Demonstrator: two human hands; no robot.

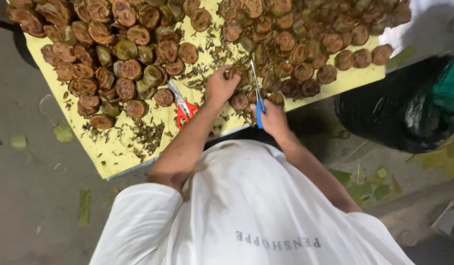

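Left hand [221, 87] fingers pinching a brown leaf-wrapped cake [238, 72]; right hand [273, 118] gripping blue scissors [258, 95], blades up, beside it. Red scissors [183, 105] loose on yellow desk [114, 157].

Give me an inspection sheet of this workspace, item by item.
Surface: yellow table, strewn with leaf scraps.
Job's things: brown leaf-wrapped rounds heaped across the table; blue-handled scissors.
Clutter: red-handled scissors lying unused; trimmings near the edge.
Hands: left hand on a round; right hand holds the blue-handled scissors.
Cables: nothing seen.
Surroundings: grey floor with green leaf bits; black bag at right.
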